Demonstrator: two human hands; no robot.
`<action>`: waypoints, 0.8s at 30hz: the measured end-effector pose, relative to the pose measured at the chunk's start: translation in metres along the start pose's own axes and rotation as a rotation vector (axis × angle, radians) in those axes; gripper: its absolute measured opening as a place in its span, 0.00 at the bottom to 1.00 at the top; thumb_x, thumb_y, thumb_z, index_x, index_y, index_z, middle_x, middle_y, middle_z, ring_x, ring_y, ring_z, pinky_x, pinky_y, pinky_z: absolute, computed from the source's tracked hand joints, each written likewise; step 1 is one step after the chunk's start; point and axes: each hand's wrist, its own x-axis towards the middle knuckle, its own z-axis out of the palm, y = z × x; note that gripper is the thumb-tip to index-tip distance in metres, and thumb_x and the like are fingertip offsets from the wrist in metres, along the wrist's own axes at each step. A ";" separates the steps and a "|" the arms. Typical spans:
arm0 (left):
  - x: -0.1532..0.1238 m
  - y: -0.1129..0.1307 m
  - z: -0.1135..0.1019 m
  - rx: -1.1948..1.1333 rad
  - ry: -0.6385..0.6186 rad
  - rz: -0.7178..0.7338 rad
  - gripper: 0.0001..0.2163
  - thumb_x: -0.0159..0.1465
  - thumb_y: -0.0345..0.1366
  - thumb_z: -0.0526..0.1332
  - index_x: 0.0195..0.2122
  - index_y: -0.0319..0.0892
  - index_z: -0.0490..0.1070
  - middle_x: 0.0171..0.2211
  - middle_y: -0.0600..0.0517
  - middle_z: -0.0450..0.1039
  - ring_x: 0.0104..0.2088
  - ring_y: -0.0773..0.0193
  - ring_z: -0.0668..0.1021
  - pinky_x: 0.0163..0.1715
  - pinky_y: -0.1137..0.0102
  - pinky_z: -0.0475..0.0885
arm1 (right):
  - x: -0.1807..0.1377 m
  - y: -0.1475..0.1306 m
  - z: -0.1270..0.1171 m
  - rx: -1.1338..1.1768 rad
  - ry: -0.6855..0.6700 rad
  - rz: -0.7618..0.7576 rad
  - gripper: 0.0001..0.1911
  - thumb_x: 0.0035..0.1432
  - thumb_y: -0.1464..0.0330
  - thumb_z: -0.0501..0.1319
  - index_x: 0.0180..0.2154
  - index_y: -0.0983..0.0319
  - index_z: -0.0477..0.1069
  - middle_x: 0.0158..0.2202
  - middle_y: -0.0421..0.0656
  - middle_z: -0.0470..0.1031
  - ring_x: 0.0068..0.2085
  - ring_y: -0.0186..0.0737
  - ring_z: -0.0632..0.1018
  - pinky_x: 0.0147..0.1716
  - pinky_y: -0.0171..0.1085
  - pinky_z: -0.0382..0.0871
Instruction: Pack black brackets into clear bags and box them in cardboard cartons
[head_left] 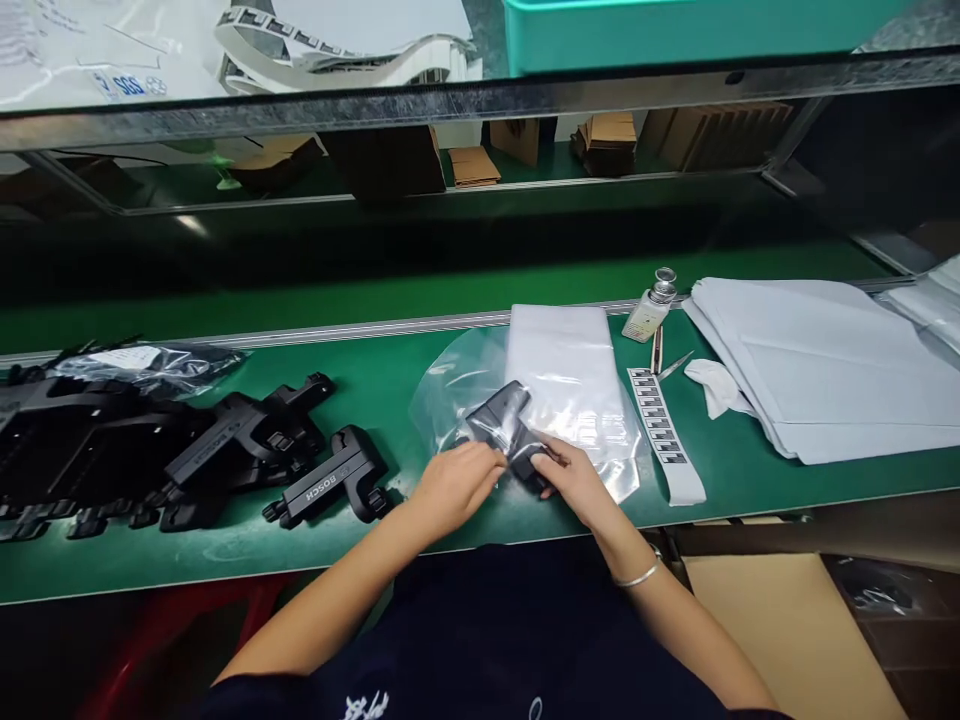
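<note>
A black plastic part (499, 415) lies inside or under clear plastic film of a bag (450, 375), in front of my body. My right hand (574, 482) is closed around the part's near end, thumb on top. Just left of it, my left hand (459, 490) has its fingers curled together at the edge of the bag; the fingertips are partly hidden. Beneath and behind the part is a stack of clear flat bags (562, 350). To the left, a similar black part marked BOSCH (330, 480) rests on the green bench (240, 555).
More black parts (97, 440) crowd the bench's left side. On the right are a label strip (664, 435), tweezers (675, 366), a pump bottle (649, 310) and white sheets (840, 370). A shelf edge (420, 103) with a teal bin (675, 35) spans above.
</note>
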 end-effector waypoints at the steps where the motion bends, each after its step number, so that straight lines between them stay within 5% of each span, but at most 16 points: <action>1: 0.005 0.007 0.005 -0.013 0.000 0.066 0.11 0.70 0.32 0.49 0.37 0.40 0.70 0.29 0.50 0.75 0.30 0.64 0.76 0.30 0.71 0.70 | 0.002 -0.002 0.006 -0.031 0.004 -0.036 0.34 0.50 0.53 0.65 0.55 0.64 0.71 0.37 0.46 0.77 0.31 0.40 0.76 0.23 0.37 0.74; 7: 0.027 0.060 0.015 -0.121 -0.271 0.468 0.21 0.71 0.29 0.40 0.34 0.39 0.73 0.29 0.51 0.76 0.31 0.64 0.77 0.33 0.70 0.71 | 0.010 -0.027 0.027 -0.321 -0.087 -0.340 0.21 0.59 0.58 0.61 0.51 0.58 0.72 0.49 0.45 0.77 0.49 0.48 0.77 0.50 0.47 0.71; 11: 0.021 0.044 -0.021 -0.179 -0.302 0.496 0.13 0.71 0.33 0.47 0.49 0.43 0.70 0.40 0.54 0.79 0.41 0.64 0.78 0.46 0.70 0.72 | -0.002 -0.033 0.017 -0.468 -0.097 -0.385 0.19 0.61 0.61 0.59 0.52 0.61 0.71 0.45 0.45 0.79 0.48 0.47 0.78 0.51 0.45 0.71; 14: 0.018 0.014 -0.044 0.082 -0.169 0.357 0.19 0.66 0.27 0.53 0.59 0.43 0.63 0.52 0.49 0.76 0.53 0.60 0.76 0.60 0.61 0.65 | -0.014 -0.033 0.018 -0.597 -0.120 -0.460 0.21 0.59 0.61 0.62 0.53 0.60 0.70 0.46 0.47 0.79 0.46 0.49 0.79 0.49 0.46 0.72; 17: 0.021 -0.003 -0.053 0.248 -0.322 0.120 0.28 0.57 0.28 0.61 0.60 0.40 0.63 0.54 0.40 0.74 0.54 0.48 0.76 0.60 0.49 0.64 | -0.024 -0.036 0.031 -0.837 -0.136 -0.571 0.31 0.54 0.59 0.66 0.57 0.63 0.67 0.49 0.54 0.77 0.46 0.56 0.79 0.47 0.51 0.73; 20: 0.021 -0.005 -0.055 0.043 -0.521 -0.039 0.32 0.52 0.32 0.64 0.61 0.41 0.63 0.49 0.42 0.77 0.49 0.47 0.79 0.55 0.50 0.69 | -0.029 -0.042 0.035 -0.914 -0.179 -0.653 0.32 0.57 0.53 0.64 0.56 0.65 0.67 0.48 0.57 0.77 0.45 0.57 0.79 0.44 0.50 0.74; 22: 0.015 -0.010 -0.054 -0.146 -0.481 -0.173 0.31 0.53 0.34 0.64 0.60 0.46 0.64 0.50 0.45 0.77 0.49 0.49 0.79 0.53 0.55 0.72 | -0.029 -0.047 0.022 -0.741 -0.203 -0.673 0.29 0.58 0.52 0.62 0.56 0.61 0.67 0.49 0.53 0.76 0.47 0.52 0.78 0.46 0.47 0.74; 24: 0.006 -0.018 -0.050 -0.346 -0.323 -0.377 0.28 0.54 0.37 0.64 0.58 0.47 0.65 0.54 0.46 0.75 0.52 0.49 0.77 0.53 0.57 0.72 | -0.027 -0.050 -0.001 -0.453 -0.071 -0.671 0.27 0.62 0.51 0.58 0.58 0.56 0.64 0.55 0.50 0.72 0.52 0.49 0.76 0.49 0.45 0.72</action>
